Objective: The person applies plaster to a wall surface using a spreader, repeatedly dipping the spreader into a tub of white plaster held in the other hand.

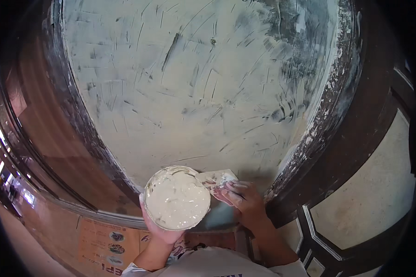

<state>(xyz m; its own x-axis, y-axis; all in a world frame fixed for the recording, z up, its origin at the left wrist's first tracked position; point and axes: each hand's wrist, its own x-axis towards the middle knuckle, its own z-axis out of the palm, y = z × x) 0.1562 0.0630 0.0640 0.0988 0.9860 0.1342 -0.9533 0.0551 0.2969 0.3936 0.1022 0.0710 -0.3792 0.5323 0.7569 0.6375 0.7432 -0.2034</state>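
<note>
- Right now I am holding a round bowl (177, 198) of pale, creamy putty up in front of me, and its rim is sitting low in the middle of the view.
- I am cupping the bowl from underneath with my left hand (162, 231), palm below and fingers wrapping its near side, so that hand is closed on the bowl.
- I am gripping a flat putty knife (216, 178) in my right hand (245, 201), fingers closed round its handle end, just to the right of the bowl.
- The blade is lying smeared with the same pale paste, and its left edge is reaching to the bowl's rim; whether it is actually touching the rim I cannot quite tell from here.
- My two hands are working close together, side by side, the bowl between them and the blade.
- Behind both hands a wide wall panel (194, 83) is filling most of the view, coated in whitish filler with dark scrape marks running across it.
- A dark wooden frame (337, 138) is curving round the panel's right side, flecked with dried paste along its inner edge.
- Another dark frame edge (78, 120) is bordering the panel on the left, with reddish-brown wood beside it.
</note>
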